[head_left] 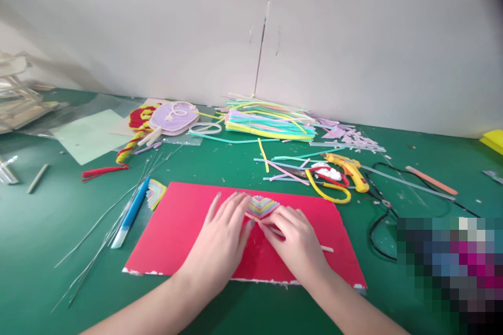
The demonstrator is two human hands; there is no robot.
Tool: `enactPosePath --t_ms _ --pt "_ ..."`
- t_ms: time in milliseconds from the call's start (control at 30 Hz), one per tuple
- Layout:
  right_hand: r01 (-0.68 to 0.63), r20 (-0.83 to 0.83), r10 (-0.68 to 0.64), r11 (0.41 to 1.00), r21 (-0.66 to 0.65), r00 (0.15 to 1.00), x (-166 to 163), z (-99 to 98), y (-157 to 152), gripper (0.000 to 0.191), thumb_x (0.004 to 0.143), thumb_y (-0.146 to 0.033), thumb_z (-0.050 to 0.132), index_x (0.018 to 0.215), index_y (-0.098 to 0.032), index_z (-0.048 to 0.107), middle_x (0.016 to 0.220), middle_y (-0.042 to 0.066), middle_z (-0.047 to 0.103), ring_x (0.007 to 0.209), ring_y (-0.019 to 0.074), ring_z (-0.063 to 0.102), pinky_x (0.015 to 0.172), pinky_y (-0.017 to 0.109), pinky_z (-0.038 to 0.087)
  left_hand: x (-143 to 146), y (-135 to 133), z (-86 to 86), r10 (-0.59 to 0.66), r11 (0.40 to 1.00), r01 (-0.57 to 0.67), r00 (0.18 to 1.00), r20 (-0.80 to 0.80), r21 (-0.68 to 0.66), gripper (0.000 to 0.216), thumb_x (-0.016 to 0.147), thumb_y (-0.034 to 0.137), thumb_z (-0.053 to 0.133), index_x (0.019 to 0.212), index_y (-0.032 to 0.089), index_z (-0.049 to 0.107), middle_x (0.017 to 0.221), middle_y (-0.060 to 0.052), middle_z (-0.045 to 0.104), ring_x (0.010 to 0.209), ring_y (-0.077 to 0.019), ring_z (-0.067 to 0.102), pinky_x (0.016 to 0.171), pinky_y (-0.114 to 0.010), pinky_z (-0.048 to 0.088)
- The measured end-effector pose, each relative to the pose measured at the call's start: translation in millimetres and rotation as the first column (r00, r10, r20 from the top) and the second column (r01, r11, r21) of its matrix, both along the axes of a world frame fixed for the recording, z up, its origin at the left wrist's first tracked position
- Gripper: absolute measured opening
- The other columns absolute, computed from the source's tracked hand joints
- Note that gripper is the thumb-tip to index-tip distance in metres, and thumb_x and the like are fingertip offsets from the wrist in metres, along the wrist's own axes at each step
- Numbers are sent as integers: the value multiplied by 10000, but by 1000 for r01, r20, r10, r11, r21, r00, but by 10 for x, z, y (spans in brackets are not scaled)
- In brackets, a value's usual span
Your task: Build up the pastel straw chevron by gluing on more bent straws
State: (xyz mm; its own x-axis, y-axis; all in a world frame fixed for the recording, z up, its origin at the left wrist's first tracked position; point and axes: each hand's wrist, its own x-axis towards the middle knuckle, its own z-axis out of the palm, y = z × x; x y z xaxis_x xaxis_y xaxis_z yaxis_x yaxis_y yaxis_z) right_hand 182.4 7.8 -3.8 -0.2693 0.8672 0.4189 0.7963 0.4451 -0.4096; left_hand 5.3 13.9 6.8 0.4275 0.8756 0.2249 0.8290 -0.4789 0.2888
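A red board [184,230] lies on the green table in front of me. On it sits a small chevron piece of layered pastel strips [262,205]. My left hand [223,235] lies flat on the board, fingers stretched, pressing the piece's left edge. My right hand [293,238] rests beside it with fingers curled, pinching a thin pale stick [326,247] against the piece's lower right side.
A blue pen [131,213] and thin wires lie left of the board, next to another rainbow piece [156,192]. Behind are a pile of pastel strips [267,121], a yellow glue gun [349,170] with black cord, red-handled scissors [328,174], and a lilac fan craft [173,118].
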Motion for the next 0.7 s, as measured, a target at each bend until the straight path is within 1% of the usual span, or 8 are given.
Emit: enactPosePath --t_ms 67,100,167,233,333,533,633,700 --pt "2 -4 -2 1000 1 1000 1 3 -3 121 864 -203 563 750 -206 602 749 17 642 713 162 576 669 289 389 -69 120 25 90 994 -82 988 128 -67 369 937 190 311 1260 158 487 1264 -99 587 1198 -215 512 1047 -458 370" --pt "0 -5 0 1000 3 1000 1 3 -5 118 862 -204 566 749 -204 601 748 16 644 708 160 572 666 287 388 -99 167 29 132 986 -110 975 181 -125 362 926 174 321 1241 167 500 1240 -89 603 1174 -209 532 1012 -425 415" --pt "-7 -5 7 1000 0 1000 3 2 -7 114 857 -206 579 745 -204 600 752 10 647 705 155 567 665 285 384 -138 227 28 199 967 -146 944 262 -208 345 906 163 349 1199 189 529 1188 -67 633 1132 -208 564 955 -390 464" --pt "-11 -1 11 1000 -2 1000 5 1 -6 112 854 -213 591 743 -206 606 758 5 648 717 154 565 676 284 378 -150 249 26 232 955 -157 924 304 -252 330 891 174 379 1176 209 542 1146 -49 654 1105 -213 584 927 -382 482" --pt "-4 -3 4 1000 12 1000 4 3 -3 122 857 -225 594 739 -202 614 752 6 644 726 158 564 688 288 371 -141 248 28 238 953 -156 915 324 -260 309 883 191 403 1152 218 554 1094 -44 674 1068 -219 605 911 -383 489" --pt "-11 -11 11 999 42 1000 -1 14 -4 133 865 -219 580 740 -196 618 745 20 647 724 163 567 687 293 375 -128 260 47 245 947 -151 910 334 -283 307 875 170 405 1137 209 561 1061 -45 679 1034 -219 613 900 -388 488" --pt "-12 -8 13 998 58 1000 4 25 -4 141 867 -222 575 734 -196 616 728 19 638 704 156 564 670 289 380 -135 265 72 225 958 -144 914 339 -247 259 892 216 424 1092 208 588 1055 -53 669 1017 -221 604 886 -383 486" --pt "-8 -15 9 998 68 1000 9 40 -2 139 863 -221 580 731 -196 612 716 16 633 693 155 564 662 289 384 -147 268 89 181 972 -116 924 336 -203 224 899 265 443 1026 210 620 1036 -60 660 989 -220 598 854 -368 491"
